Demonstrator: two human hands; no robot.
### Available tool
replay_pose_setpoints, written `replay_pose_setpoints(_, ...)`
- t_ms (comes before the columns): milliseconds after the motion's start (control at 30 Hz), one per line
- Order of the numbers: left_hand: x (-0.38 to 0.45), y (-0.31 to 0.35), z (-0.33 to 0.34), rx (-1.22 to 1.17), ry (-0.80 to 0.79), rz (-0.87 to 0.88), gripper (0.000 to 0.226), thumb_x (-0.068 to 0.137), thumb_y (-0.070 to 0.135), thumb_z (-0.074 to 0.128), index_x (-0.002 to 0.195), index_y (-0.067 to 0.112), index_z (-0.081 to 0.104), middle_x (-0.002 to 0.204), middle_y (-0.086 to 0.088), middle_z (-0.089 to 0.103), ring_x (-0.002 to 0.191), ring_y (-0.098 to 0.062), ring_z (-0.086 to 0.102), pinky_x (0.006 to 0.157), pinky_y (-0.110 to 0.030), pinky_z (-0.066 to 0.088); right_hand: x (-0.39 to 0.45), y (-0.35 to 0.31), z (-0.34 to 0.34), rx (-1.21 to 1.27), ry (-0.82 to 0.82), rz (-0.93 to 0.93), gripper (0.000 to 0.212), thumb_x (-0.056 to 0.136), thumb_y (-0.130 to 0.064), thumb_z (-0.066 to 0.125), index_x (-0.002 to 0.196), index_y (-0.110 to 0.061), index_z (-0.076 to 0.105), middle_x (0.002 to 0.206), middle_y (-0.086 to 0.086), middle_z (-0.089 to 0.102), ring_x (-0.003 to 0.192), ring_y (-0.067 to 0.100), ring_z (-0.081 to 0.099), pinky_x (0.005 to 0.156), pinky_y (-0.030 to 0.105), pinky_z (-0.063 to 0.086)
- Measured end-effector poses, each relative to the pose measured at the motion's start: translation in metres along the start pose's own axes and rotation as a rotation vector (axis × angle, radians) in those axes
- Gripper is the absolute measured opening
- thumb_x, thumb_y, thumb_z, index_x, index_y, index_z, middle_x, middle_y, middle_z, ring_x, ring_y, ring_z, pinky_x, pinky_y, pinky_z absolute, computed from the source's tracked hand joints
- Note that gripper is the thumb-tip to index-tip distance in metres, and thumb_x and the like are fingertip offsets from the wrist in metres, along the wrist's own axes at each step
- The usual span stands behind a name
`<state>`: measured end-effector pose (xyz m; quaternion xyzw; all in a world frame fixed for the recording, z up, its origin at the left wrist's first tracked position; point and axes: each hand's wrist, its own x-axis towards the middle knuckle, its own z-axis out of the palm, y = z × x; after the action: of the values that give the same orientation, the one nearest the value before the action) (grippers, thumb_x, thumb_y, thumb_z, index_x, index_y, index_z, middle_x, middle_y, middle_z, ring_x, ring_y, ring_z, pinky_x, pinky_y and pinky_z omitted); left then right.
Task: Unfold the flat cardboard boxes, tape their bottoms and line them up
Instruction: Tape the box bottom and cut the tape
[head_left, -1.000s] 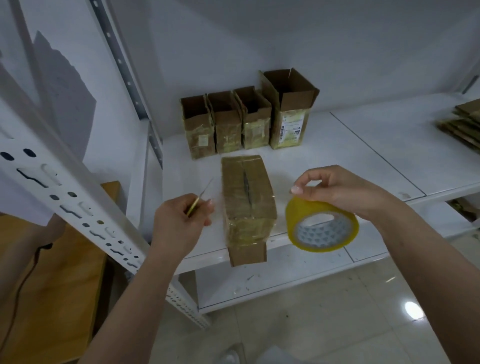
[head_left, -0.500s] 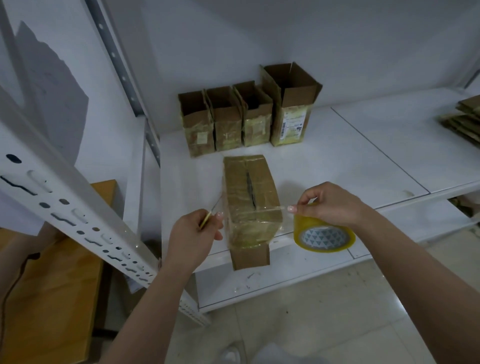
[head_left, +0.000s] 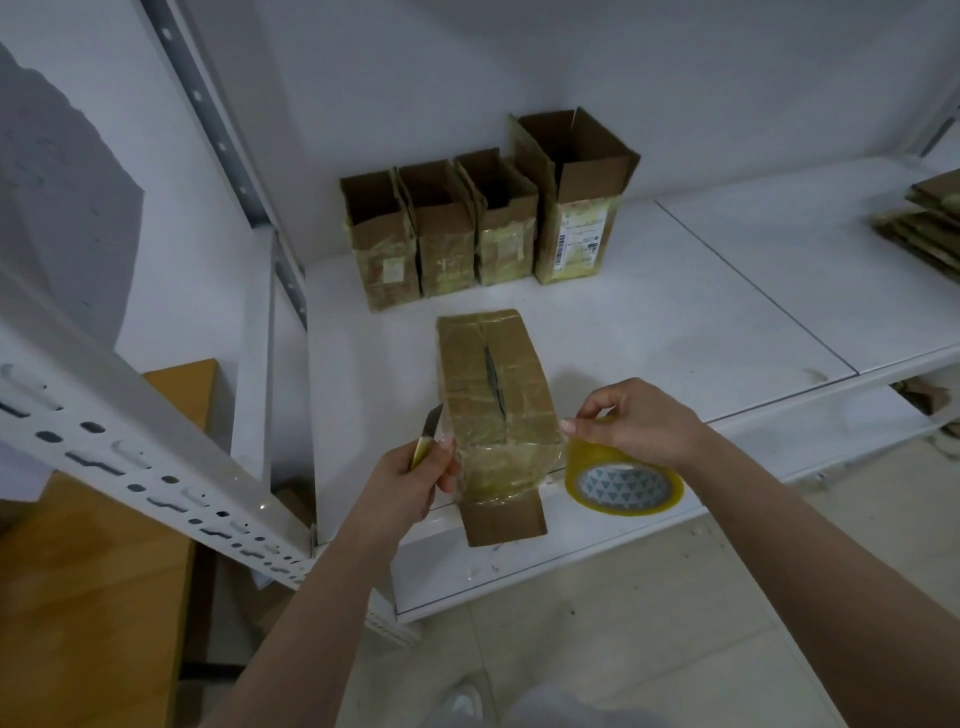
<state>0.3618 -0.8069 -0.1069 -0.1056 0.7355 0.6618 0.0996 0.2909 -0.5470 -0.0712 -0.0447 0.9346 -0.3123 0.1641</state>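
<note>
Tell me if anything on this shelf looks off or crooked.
The box being taped hangs over the shelf's front edge, one brown flap sticking out, and a dark gap shows along its seam. In the back row, the rightmost box stands taller and leans.

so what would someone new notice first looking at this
Probably the box lying at the front edge of the white shelf, clear tape stretched across its near end between the two hands. The right hand holds the yellow tape roll just right of the box; the left hand grips a small cutter at its left side. Behind, four open boxes stand in a row against the wall.
</note>
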Motion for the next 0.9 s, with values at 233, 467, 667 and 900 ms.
replay_pose_setpoints(233, -0.005, -0.017, 0.01, 0.077, -0.048, -0.124, 0.064, 0.074, 0.075, 0.04, 0.062, 0.015, 0.058, 0.051, 0.003, 0.05, 0.043, -0.007, 0.039, 0.049, -0.023, 0.032, 0.0, 0.002, 0.0, 0.041, -0.007, -0.012, 0.034, 0.074, -0.066, 0.069, 0.078, -0.033, 0.071, 0.083, -0.016, 0.065, 0.085, 0.01, 0.064, 0.083, 0.034, 0.051)
replay_pose_setpoints(467, -0.004, 0.029, -0.015, 0.258, 0.298, 0.235, 0.035, 0.095, 0.048, 0.051, 0.074, 0.022, 0.064, 0.061, 0.008, 0.062, 0.056, 0.0, 0.055, 0.065, -0.019, 0.043, -0.001, 0.005, -0.001, 0.062, -0.007, -0.032, 0.037, 0.069, -0.071, 0.068, 0.074, -0.035, 0.071, 0.084, -0.018, 0.066, 0.086, 0.01, 0.065, 0.084, 0.038, 0.053)
replay_pose_setpoints(667, 0.013, 0.092, 0.049, 0.305, -0.084, 0.395, 0.042, 0.099, 0.043, 0.05, 0.064, 0.025, 0.065, 0.052, 0.006, 0.062, 0.047, -0.001, 0.055, 0.052, -0.009, 0.042, -0.001, 0.003, -0.001, 0.097, -0.007, -0.051, 0.034, 0.071, -0.067, 0.07, 0.074, -0.034, 0.072, 0.082, -0.015, 0.068, 0.082, 0.007, 0.066, 0.083, 0.036, 0.053)
replay_pose_setpoints(900, 0.03, 0.076, 0.071, 0.409, -0.22, 0.262, 0.049, 0.096, 0.059, 0.034, 0.091, 0.018, 0.059, 0.051, 0.009, 0.058, 0.047, 0.003, 0.051, 0.058, -0.017, 0.04, -0.01, 0.014, -0.012, 0.393, -0.224, -0.063, 0.012, 0.089, -0.029, 0.068, 0.097, -0.026, 0.076, 0.1, -0.002, 0.072, 0.096, 0.018, 0.067, 0.088, 0.032, 0.053)
